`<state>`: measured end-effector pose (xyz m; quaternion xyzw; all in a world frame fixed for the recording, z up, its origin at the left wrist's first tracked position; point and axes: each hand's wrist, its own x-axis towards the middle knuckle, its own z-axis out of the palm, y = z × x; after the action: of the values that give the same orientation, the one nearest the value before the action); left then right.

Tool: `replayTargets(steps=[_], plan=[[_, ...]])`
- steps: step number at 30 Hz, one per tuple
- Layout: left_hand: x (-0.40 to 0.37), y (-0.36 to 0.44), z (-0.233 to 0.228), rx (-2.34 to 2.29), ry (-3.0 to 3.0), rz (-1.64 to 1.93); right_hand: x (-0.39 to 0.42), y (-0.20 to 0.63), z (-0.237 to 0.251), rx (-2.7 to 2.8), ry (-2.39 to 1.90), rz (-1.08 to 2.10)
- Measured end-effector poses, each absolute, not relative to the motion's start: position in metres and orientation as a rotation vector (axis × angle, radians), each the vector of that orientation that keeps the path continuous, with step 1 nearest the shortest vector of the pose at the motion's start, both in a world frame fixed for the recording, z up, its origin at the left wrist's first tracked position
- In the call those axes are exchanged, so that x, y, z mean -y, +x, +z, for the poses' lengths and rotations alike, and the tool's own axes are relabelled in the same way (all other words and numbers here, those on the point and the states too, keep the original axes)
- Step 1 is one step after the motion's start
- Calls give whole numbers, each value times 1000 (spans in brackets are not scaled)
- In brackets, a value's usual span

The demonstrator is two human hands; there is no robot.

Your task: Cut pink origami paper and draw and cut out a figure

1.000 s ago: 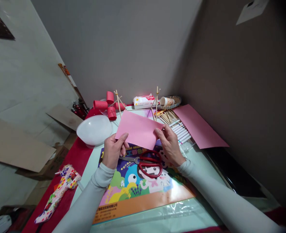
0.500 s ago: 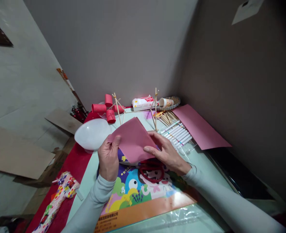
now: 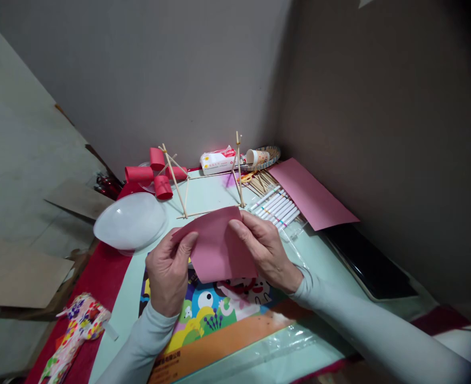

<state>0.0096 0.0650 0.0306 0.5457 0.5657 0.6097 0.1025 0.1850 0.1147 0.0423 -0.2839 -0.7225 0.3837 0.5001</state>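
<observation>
From the head camera, looking down at the table, both hands hold one pink sheet of paper above the near middle of the tabletop. The left hand grips the sheet's left edge, thumb laid on the upper face and the other fingers curled out of sight beneath it. The right hand pinches the right edge, its fingers spread over the top of the paper near the far right corner. The sheet sits between the two hands, tilted with its far edge raised, and it hides part of the colourful paper pack lying flat under it in clear wrapping. Just beyond the sheet stands a frame of wooden sticks, and to the right of that lies a row of white marker pens. A second pink sheet rests flat at the right, well apart from the hands. To the left of the held paper sits a white bowl-shaped lid, with red paper rolls behind it. A tissue pack lies at the far edge by the wall.
</observation>
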Motion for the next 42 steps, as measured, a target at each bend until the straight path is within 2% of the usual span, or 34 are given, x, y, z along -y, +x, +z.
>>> replayTargets(steps=[7,17,24,35,42], plan=[[-64,11,33,-1696,1601,1808,-111,187,46,1732,-683,961],[-70,10,28,-1541,1460,1602,-123,183,40,1551,-746,1093],[-74,7,27,-1466,1336,1742,-120,181,39,1610,-737,1128],[-72,8,27,-1578,1540,1862,-123,180,33,1571,-736,1139],[-68,11,34,-1596,1568,1786,-124,183,36,1585,-617,1052]])
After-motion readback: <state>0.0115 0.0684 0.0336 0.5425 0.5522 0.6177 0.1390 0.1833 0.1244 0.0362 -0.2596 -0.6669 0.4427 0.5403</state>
